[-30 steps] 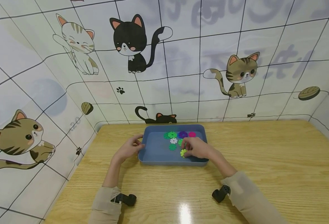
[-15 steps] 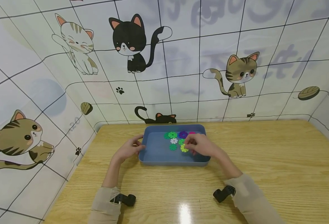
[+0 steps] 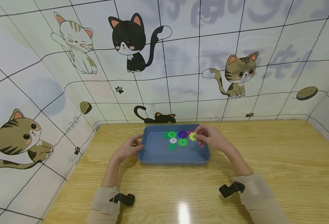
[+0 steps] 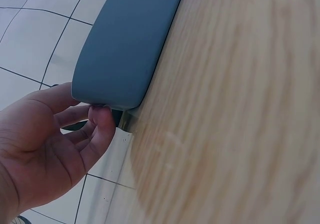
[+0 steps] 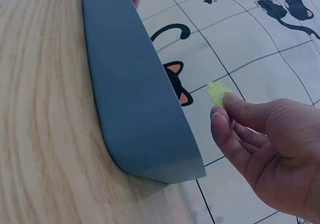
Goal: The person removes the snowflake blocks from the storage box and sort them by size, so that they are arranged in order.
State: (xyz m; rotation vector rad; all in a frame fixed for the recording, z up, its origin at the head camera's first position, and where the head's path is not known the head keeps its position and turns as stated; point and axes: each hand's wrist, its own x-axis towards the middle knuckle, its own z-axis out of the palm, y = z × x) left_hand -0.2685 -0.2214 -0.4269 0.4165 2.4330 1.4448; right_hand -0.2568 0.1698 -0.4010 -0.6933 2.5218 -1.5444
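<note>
Right hand (image 3: 212, 139): thumb and fingertips pinching 1 yellow disc (image 3: 192, 137). Disc is thin, flat, round, bright lemon in the head view, slots cut around the edge so it reads like a small flower. Paler yellow-green in the right wrist view, thumb covering part of it. It's held up above the tray rim, toward the far right corner; exact height over the tray floor I can't tell.

Left hand (image 3: 127, 150): gripping the left end of the tray (image 3: 154, 155), fingers bent against the end wall. Tray is blue-grey, shallow, rectangular, rounded corners, flat on the desk (image 3: 265, 152).

Lying in the tray:
- purple disc (image 3: 183, 134) near the far wall, a bit of blue showing at its left edge
- pink disc (image 3: 190, 133) just right of it, mostly hidden behind the yellow one
- light green disc (image 3: 182, 142) on the near side of the purple
- white disc (image 3: 173, 140) left of that, smaller
- 2nd light green disc (image 3: 172, 134) at the far side, overlapping a dark green disc (image 3: 165, 135)
- 2nd dark green disc (image 3: 172, 147) nearest the person

Desk is pale wood grain, glare spot on the near side. Beige sleeves (image 3: 261, 196), 1 black wrist camera (image 3: 231, 189) per arm. Wall (image 3: 181, 90) behind: white, black grid lines, cartoon cats, paw prints.
</note>
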